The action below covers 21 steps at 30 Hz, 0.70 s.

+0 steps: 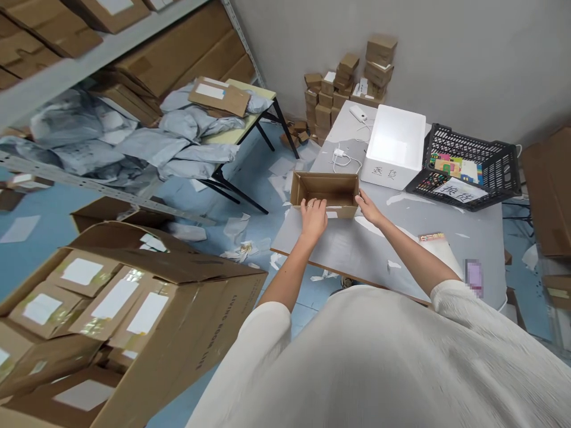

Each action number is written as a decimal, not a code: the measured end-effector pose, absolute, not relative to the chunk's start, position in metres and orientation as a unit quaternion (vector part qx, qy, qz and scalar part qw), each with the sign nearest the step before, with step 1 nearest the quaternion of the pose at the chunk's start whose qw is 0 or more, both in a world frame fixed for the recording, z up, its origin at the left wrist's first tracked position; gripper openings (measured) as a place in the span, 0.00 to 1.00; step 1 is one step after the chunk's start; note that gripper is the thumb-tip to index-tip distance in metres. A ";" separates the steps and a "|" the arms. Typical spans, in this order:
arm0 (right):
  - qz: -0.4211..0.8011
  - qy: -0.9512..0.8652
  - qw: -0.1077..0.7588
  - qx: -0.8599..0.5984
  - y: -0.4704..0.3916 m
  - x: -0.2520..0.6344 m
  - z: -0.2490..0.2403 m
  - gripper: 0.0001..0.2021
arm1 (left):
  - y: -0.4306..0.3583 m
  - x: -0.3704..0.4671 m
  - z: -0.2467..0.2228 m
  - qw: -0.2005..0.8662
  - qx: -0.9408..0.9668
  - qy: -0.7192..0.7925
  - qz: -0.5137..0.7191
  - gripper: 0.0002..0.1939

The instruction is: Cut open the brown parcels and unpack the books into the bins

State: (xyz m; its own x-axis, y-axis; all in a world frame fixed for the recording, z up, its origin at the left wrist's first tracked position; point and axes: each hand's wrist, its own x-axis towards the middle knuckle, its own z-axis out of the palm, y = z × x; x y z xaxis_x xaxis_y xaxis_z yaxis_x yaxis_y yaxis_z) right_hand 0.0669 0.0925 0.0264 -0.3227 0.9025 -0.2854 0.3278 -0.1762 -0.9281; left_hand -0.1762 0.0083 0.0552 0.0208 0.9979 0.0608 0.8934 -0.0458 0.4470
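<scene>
An open, empty-looking cardboard box (339, 212) sits at the left edge of the grey table (339, 244), its long side toward me. My left hand (314, 219) lies over its near wall, the fingertips hooked across the rim. At the box's right end, my right hand (369, 208) grips the corner, with fingers against the outside. A white label shows on the near wall, partly beside my left hand. Behind the box lies a white cable with a plug (339, 153).
A white foam box (392, 172) and a black crate (499, 178) with colourful items stand at the table's back right. A large carton (214, 309) of labelled parcels is at lower left. Grey mailing bags (151, 145) pile at upper left; paper scraps litter the blue floor.
</scene>
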 end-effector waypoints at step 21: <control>0.407 -0.469 0.262 -0.739 -0.038 0.329 -0.011 0.35 | -0.006 0.044 0.037 0.256 0.851 0.447 0.108 0.29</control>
